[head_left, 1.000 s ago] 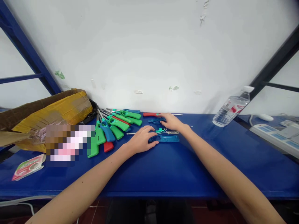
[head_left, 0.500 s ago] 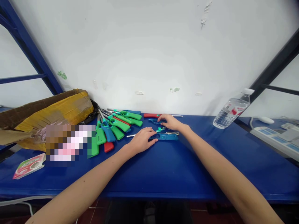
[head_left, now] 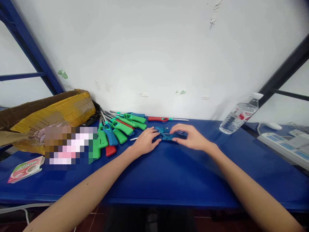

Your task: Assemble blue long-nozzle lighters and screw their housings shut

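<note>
A see-through blue stick lighter (head_left: 166,137) lies across the blue table, its metal tube (head_left: 133,139) pointing left. My left hand (head_left: 145,141) holds its front end, thumb on the near side and fingers over the top. My right hand (head_left: 189,137) curves round the handle end, with thumb and fingertips on the clear blue casing. The two casing parts overlap between my hands, and I cannot make out whether they are fully joined. A small blue and metal piece (head_left: 164,129) shows just behind the handle.
A red stick lighter (head_left: 158,119) lies by the wall. Several green, blue and red lighters (head_left: 122,127) are heaped on the left, beside a taped carton (head_left: 58,111) and a printed card (head_left: 26,169). A water bottle (head_left: 238,117) and a power strip (head_left: 285,145) are on the right.
My right hand has brought the loose clear blue casing part forward onto the lighter body, covering the inner parts seen before. The left hand stays at the front end.
</note>
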The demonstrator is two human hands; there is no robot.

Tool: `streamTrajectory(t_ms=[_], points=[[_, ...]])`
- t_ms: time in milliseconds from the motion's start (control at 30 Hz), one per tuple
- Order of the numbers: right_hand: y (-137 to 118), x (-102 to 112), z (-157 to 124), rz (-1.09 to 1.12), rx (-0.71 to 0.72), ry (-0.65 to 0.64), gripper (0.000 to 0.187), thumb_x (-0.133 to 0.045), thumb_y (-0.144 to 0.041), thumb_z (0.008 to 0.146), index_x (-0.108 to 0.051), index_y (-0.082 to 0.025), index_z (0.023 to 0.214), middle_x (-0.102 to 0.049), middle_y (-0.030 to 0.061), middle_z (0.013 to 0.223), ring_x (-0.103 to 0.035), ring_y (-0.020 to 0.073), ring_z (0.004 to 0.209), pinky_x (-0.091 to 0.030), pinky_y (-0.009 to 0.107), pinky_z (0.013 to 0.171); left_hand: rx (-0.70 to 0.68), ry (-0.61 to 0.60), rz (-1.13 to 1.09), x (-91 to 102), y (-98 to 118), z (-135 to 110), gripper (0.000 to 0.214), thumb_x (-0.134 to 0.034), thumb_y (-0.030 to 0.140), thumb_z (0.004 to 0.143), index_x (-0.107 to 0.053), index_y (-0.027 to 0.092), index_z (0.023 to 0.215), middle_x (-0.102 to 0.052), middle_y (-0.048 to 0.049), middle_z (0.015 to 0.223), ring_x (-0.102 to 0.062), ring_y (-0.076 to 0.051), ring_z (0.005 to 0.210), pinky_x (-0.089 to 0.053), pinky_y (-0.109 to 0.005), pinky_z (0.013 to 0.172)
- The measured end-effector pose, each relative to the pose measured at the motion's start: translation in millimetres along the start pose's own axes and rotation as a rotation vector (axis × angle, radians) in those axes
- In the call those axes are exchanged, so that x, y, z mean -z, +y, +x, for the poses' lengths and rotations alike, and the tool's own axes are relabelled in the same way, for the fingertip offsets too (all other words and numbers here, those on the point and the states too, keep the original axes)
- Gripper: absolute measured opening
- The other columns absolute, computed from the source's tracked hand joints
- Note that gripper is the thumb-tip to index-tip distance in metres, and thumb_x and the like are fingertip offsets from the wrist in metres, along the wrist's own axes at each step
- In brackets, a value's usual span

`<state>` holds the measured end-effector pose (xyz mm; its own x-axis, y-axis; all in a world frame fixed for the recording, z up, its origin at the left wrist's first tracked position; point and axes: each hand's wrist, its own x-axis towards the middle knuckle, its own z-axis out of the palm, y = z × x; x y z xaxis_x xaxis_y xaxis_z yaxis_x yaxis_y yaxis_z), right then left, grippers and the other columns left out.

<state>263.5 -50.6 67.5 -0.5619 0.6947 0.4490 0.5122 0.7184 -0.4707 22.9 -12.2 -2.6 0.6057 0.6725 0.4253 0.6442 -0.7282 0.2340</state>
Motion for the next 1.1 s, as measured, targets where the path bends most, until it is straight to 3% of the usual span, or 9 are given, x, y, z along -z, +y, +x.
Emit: streamTrajectory(t_ms=[133,267,367,433,567,667,767,1100], points=[[-12.7,-8.6,-12.6,0.018,-0.064,-0.266,0.021,-0.067,-0.021,0.080,-0.068,-0.023,0.101,-0.070,0.0031,0.100,-0.065,0.0193,0.091,-0.051,0.032,0.083,-0.001,0.025,0.029,1.6,-6.6,-1.4,0.035,-0.055,0.034,0.092,-0.063,0.015,0.121,-0.060,-0.0138,0.130,-0.046,-0.030,0.132,-0.038,-0.049,0.111],[-10.5,-17.0,-12.7,-0.003,-0.051,-0.311,0.022,-0.064,-0.019,0.081,-0.068,-0.024,0.103,-0.070,0.0038,0.104,-0.064,0.0211,0.096,-0.050,0.036,0.088,-0.032,0.049,-0.041,11.8,-12.7,-0.3,0.032,-0.044,0.025,0.097,-0.064,0.016,0.120,-0.060,-0.0121,0.129,-0.051,-0.025,0.126,-0.043,-0.043,0.108],[0.6,-13.2,-13.1,0.022,-0.046,-0.258,0.026,-0.066,-0.025,0.081,-0.066,-0.024,0.107,-0.069,0.0050,0.107,-0.064,0.0217,0.097,-0.050,0.035,0.087,-0.032,0.088,-0.074,22.5,-11.2,1.7,0.032,-0.041,0.027,0.098,-0.066,0.018,0.117,-0.062,-0.0102,0.122,-0.056,-0.023,0.117,-0.046,-0.041,0.104],[13.7,-7.9,-14.5,-0.001,-0.062,-0.126,0.023,-0.063,-0.028,0.083,-0.067,-0.023,0.105,-0.068,0.0059,0.109,-0.063,0.0220,0.099,-0.050,0.036,0.089,-0.037,0.107,-0.086,28.5,-5.2,1.4,0.031,-0.045,0.033,0.097,-0.067,0.018,0.114,-0.063,-0.0106,0.118,-0.057,-0.024,0.114,-0.047,-0.041,0.102],[48.9,-3.4,-20.0,-0.205,-0.168,0.052,0.021,-0.052,-0.025,0.088,-0.068,-0.022,0.103,-0.069,0.0078,0.105,-0.063,0.0242,0.097,-0.051,0.040,0.085,-0.155,0.032,-0.111,33.6,14.3,-4.5,0.033,-0.057,0.043,0.091,-0.068,0.020,0.111,-0.061,-0.0116,0.120,-0.054,-0.026,0.116,-0.046,-0.042,0.102],[70.6,-6.4,-24.9,-0.360,-0.239,0.051,0.024,-0.053,-0.024,0.088,-0.067,-0.019,0.107,-0.066,0.0114,0.112,-0.061,0.0259,0.102,-0.048,0.044,0.093,-0.235,-0.024,-0.088,32.5,25.1,-9.9,0.037,-0.061,0.046,0.088,-0.068,0.020,0.112,-0.060,-0.0124,0.122,-0.051,-0.028,0.121,-0.044,-0.044,0.104],[79.8,-8.9,-27.3,-0.404,-0.327,0.020,0.024,-0.052,-0.030,0.091,-0.068,-0.019,0.105,-0.067,0.0112,0.109,-0.062,0.0253,0.100,-0.049,0.041,0.089,-0.255,-0.071,-0.046,31.9,27.0,-12.0,0.032,-0.062,0.042,0.087,-0.070,0.020,0.109,-0.060,-0.0125,0.123,-0.050,-0.029,0.122,-0.043,-0.045,0.104],[75.5,-2.8,-23.9,-0.398,-0.355,0.021,0.022,-0.051,-0.029,0.090,-0.069,-0.019,0.082,-0.071,0.0073,0.087,-0.063,0.0221,0.082,-0.048,0.034,0.074,-0.280,-0.104,-0.046,45.5,14.1,-9.6,0.025,-0.065,0.033,0.083,-0.071,0.021,0.103,-0.059,-0.0111,0.126,-0.048,-0.030,0.125,-0.041,-0.046,0.106]])
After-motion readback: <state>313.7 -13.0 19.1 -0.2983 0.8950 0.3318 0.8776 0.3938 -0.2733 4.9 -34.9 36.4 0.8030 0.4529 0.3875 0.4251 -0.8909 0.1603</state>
